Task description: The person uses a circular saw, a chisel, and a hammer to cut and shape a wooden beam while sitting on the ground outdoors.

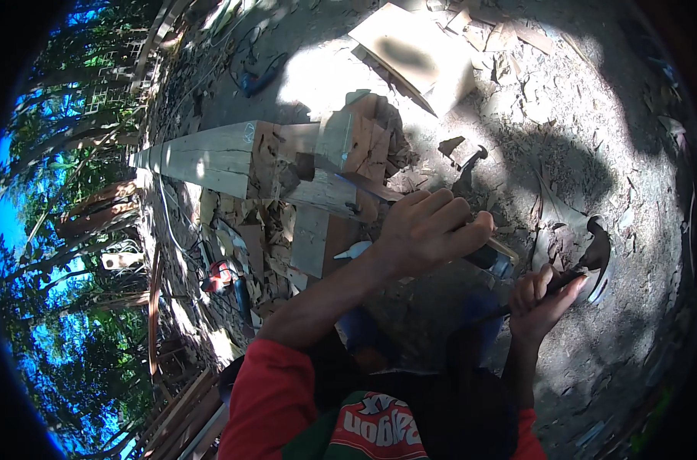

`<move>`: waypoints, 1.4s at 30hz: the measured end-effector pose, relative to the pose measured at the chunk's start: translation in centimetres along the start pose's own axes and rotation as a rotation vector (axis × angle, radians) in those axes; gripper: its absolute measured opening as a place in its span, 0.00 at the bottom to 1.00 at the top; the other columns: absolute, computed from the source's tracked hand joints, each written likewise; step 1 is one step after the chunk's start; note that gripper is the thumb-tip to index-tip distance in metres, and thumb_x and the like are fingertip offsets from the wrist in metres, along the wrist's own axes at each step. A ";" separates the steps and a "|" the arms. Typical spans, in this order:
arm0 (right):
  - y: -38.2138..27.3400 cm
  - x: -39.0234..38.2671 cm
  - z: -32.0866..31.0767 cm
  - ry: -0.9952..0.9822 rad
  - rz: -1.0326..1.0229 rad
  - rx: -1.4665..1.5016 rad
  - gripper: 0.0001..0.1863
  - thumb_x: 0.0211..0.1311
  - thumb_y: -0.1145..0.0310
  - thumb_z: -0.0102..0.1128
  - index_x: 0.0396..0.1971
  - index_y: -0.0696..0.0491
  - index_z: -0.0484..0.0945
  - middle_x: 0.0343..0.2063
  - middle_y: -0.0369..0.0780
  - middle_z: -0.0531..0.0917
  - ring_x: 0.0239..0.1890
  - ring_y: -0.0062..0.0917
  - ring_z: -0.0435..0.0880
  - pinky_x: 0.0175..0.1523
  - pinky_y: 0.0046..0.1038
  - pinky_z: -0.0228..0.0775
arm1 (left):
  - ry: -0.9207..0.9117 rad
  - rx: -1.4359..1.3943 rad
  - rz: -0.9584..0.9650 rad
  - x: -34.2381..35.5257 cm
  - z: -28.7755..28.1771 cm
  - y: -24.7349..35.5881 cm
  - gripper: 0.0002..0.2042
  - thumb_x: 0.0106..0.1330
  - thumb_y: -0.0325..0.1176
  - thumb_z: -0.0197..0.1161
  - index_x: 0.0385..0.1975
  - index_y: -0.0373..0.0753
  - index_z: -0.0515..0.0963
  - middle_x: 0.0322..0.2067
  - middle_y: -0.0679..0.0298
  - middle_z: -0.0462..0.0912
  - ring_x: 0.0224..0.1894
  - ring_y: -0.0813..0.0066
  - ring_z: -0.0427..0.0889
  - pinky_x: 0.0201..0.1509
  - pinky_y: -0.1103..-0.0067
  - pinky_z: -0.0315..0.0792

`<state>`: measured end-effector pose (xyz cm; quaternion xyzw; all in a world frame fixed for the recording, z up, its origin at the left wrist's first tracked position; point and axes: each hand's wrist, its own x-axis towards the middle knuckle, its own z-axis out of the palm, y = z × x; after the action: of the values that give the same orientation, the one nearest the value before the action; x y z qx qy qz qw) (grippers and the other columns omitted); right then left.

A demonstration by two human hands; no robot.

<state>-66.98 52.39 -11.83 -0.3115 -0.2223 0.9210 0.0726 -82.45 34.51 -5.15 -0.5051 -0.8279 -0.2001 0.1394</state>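
Observation:
My left hand (433,234) is closed around a chisel (368,188), whose blade lies over a notched end of a long wooden beam (199,157). Short timber blocks (310,241) sit crosswise under and beside this end. A tool handle with a metal end (498,261) shows just right of my left fist, partly hidden. My right hand (540,299), lower right, is closed around the handle of a hammer (598,249), its head raised off to the right of the chisel.
A wooden board (391,54) lies at the back among offcuts. A blue power tool (253,80) and a red-and-black one (218,276) rest on the ground. A dark metal tool (471,161) lies behind my left hand. Planks (180,418) are stacked at lower left.

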 end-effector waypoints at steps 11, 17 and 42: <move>-0.6 0.3 0.2 0.100 0.003 -0.024 0.40 0.65 0.23 0.22 0.13 0.46 0.57 0.06 0.30 0.54 0.07 0.17 0.48 0.12 0.22 0.37 | 0.078 0.001 0.038 0.1 0.8 -0.6 0.14 0.48 0.35 0.77 0.33 0.45 0.80 0.19 0.76 0.70 0.22 0.82 0.74 0.21 0.82 0.67; -0.1 0.4 -0.3 0.022 0.012 -0.007 0.39 0.65 0.24 0.27 0.15 0.46 0.57 0.06 0.29 0.53 0.06 0.16 0.47 0.11 0.21 0.37 | 0.083 -0.001 0.014 -0.1 0.9 -0.5 0.13 0.51 0.35 0.67 0.37 0.46 0.77 0.22 0.73 0.69 0.24 0.79 0.74 0.22 0.80 0.66; -3.2 1.6 -0.7 -0.337 -0.459 0.300 0.38 0.63 0.23 0.33 0.16 0.47 0.59 0.08 0.30 0.56 0.08 0.16 0.51 0.12 0.22 0.44 | 0.023 0.041 -0.065 2.1 2.3 -1.2 0.13 0.52 0.30 0.66 0.39 0.47 0.78 0.21 0.71 0.66 0.22 0.76 0.73 0.22 0.76 0.67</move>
<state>-67.78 55.93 -11.75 -0.0822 -0.1577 0.9416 0.2858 -84.53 36.79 -6.48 -0.4727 -0.8461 -0.1934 0.1529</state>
